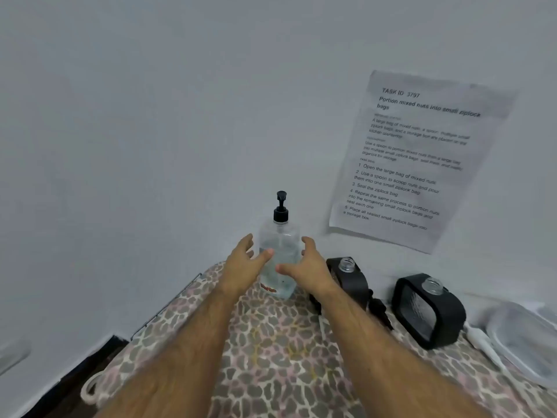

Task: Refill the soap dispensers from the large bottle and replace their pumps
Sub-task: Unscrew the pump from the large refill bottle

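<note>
Forearms: two bare forearms reach from the near edge across the leopard-print cover (271, 351), over its middle toward the far edge.
Surface: the patterned cover lies over a padded board that runs up to a white wall; a thin wire frame shows along its left edge.
Paper: a printed instruction sheet (413, 164) is stuck to the wall above the far right of the board, its lower corner curling outward.
Container: a clear plastic lidded box (524, 342) sits at the right edge, partly out of view.
Right dispenser: a black-framed soap dispenser (431, 312) with ribbed clear sides stands upright near the right edge, its neck open and pumpless.
Second dispenser: a matching dispenser (349, 279) stands at the far edge just right of the right hand, neck also open; a black pump lies between the two.
Large bottle: the clear soap bottle (281, 260) with a black pump top stands upright at the far edge against the wall, between both hands.
Left hand: the left hand (244, 260) is spread, fingers relaxed, thumb tip at the bottle's side, gripping nothing.
Right hand: the right hand (307, 263) is likewise spread beside the bottle, thumb crossing its front, holding nothing.
</note>
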### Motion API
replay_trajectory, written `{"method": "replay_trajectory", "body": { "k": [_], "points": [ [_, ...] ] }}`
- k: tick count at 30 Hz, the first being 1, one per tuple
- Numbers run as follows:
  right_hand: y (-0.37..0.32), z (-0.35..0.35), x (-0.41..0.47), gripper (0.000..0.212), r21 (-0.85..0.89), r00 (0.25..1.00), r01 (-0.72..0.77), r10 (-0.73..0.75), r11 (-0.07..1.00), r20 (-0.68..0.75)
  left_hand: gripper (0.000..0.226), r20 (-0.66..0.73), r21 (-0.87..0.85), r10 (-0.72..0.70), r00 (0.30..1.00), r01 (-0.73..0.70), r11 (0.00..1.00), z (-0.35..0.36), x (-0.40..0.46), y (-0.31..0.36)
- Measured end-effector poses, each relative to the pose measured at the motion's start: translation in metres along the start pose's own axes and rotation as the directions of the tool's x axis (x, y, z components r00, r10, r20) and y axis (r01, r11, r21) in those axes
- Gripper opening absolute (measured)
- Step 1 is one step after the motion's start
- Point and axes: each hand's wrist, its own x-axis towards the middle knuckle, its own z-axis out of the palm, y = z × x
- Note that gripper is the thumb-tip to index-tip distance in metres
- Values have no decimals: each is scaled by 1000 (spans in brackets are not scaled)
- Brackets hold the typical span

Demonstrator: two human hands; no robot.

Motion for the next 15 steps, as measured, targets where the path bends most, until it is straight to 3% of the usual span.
{"method": "replay_trajectory", "body": {
  "k": [3, 7, 15],
  "points": [
    [6, 7, 16, 80, -32, 1000, 2, -1, 999, 30, 79, 27, -61, 17, 999, -15, 998, 0, 16, -10],
    [19, 16, 27, 63, 50, 999, -6, 4, 999, 38, 60, 97, -115, 51, 994, -39, 993, 6, 23, -18],
    [22, 15, 10, 57, 91, 1000, 7, -9, 996, 25, 57, 22, -96, 55, 998, -53, 994, 9, 0, -11]
  ]
}}
